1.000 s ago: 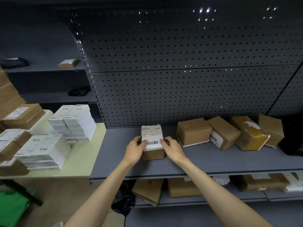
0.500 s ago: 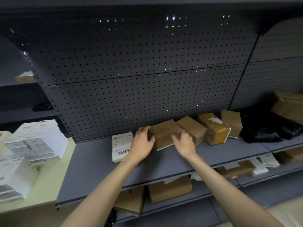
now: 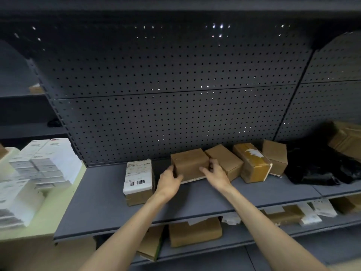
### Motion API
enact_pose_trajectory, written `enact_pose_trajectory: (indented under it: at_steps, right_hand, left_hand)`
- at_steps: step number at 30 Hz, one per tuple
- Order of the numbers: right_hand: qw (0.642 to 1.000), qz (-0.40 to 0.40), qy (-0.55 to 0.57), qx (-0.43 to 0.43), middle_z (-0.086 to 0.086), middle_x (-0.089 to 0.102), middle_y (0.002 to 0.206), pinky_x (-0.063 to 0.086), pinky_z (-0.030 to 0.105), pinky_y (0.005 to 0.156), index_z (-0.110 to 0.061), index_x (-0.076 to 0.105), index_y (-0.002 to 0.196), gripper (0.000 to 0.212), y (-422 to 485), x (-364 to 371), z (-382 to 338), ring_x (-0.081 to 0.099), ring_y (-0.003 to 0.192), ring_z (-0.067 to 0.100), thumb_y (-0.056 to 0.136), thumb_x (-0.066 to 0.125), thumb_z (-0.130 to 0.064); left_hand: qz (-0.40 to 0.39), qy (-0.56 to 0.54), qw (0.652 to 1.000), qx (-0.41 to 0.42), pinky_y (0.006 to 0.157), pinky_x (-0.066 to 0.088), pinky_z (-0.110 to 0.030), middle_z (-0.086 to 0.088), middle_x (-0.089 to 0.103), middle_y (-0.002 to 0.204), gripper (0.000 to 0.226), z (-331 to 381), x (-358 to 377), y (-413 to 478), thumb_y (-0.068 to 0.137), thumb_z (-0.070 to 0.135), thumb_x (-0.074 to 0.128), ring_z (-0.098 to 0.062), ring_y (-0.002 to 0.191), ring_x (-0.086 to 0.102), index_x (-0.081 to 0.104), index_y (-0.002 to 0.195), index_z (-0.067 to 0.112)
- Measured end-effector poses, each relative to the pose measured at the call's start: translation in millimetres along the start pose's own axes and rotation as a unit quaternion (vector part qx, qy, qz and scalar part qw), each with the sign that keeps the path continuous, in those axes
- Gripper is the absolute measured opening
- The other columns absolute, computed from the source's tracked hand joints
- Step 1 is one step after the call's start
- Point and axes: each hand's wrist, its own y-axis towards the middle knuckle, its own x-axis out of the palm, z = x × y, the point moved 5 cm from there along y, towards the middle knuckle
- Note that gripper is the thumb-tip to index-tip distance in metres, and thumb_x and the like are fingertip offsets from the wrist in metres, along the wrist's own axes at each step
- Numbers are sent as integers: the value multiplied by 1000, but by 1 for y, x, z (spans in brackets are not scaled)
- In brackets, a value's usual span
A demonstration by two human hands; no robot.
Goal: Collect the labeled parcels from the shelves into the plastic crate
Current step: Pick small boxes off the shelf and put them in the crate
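The left hand (image 3: 169, 182) is curling round the left end of a plain brown box (image 3: 189, 163), and the right hand (image 3: 214, 173) is gripping its right end, thumb on the front face. The box is sitting mid-shelf, and no label is showing on its visible faces. This looks like the picking-up or checking step; next it probably needs tipping toward the person to show any hidden label.

The right fingers are squeezing in against the neighbouring box (image 3: 224, 159), so pulling forward looks easier than sliding sideways. The labelled parcel (image 3: 137, 178) is standing just beside the left hand. Bare shelf (image 3: 195, 202) is lying open up to the front lip, while the pegboard (image 3: 175, 114) is closing off the back. The crate is not showing.
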Motion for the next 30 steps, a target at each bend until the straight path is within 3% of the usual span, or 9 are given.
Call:
enact_pose_trajectory:
  at_steps: [4, 7, 11, 15, 18, 21, 25, 28, 30]
  right_hand:
    - [997, 29, 29, -59, -2, 53, 121, 41, 27, 95, -13, 44, 137, 48, -10, -9, -2, 54, 121, 21, 96, 63, -29]
    - [994, 55, 11, -90, -1, 60, 116, 45, 24, 85, -17, 50, 137, 46, -19, -17, -1, 59, 104, 18, 95, 64, -28]
    - [989, 78, -29, -118, 8, 61, 108, 40, 8, 65, -15, 55, 137, 44, -28, -22, -1, 53, 79, 9, 95, 63, -27]
    - [991, 66, -40, -111, 9, 59, 111, 38, 21, 81, -9, 59, 133, 41, -35, -22, 3, 56, 94, 17, 96, 60, -26]
    - [995, 29, -40, -82, 11, 63, 118, 37, 22, 87, -5, 58, 136, 43, -35, -18, 10, 57, 111, 21, 98, 57, -26]
    - [998, -7, -16, -59, 10, 65, 122, 37, 21, 87, -4, 60, 131, 41, -42, -16, 20, 56, 109, 16, 100, 56, -31]
    - [997, -52, 48, -17, 14, 69, 116, 44, 35, 96, -5, 68, 113, 45, -53, -16, 42, 60, 112, 20, 101, 48, -44]
    - [994, -79, 78, -4, -11, 69, 105, 45, 10, 84, -16, 67, 115, 34, -59, -15, 51, 60, 105, 2, 100, 52, -43]
    - [991, -102, 87, -17, -21, 67, 103, 45, 4, 79, -23, 64, 117, 27, -62, -13, 52, 62, 100, -6, 95, 63, -38]
  left_hand:
    - [17, -14, 999, 39, 93, 47, -24, 0, 68, 122, 36, 2, -7, -10, 97, 18, 63, -13, 108, 63, 59, 133, 17]
    - [34, -21, 998, 43, 96, 54, -36, 1, 68, 117, 35, -6, -10, -15, 94, 28, 65, -14, 103, 66, 62, 128, 27]
    - [78, -32, 996, 17, 107, 48, -40, -6, 61, 130, 49, -11, -9, -28, 98, 33, 63, -21, 119, 60, 56, 142, 11]
    - [94, -45, 994, -19, 107, 46, -33, -8, 64, 133, 49, -15, -3, -37, 99, 38, 62, -19, 122, 59, 62, 136, 6]
    - [94, -49, 994, -38, 101, 44, -26, -9, 66, 131, 46, -19, 2, -41, 100, 38, 60, -16, 119, 59, 65, 132, 6]
    - [84, -59, 994, -43, 97, 37, -22, -7, 59, 136, 47, -22, 8, -52, 101, 37, 58, -7, 114, 49, 59, 139, 10]
    - [57, -95, 993, -49, 100, 36, -23, -3, 56, 141, 55, -28, 15, -65, 100, 44, 56, -6, 117, 48, 50, 147, 15]
    - [48, -100, 993, -40, 94, 39, -16, 4, 59, 137, 58, -29, 19, -73, 99, 43, 60, -3, 116, 52, 48, 148, 16]
    - [42, -96, 994, -30, 88, 41, -10, 6, 60, 137, 56, -28, 21, -77, 98, 39, 63, -2, 116, 55, 48, 147, 16]
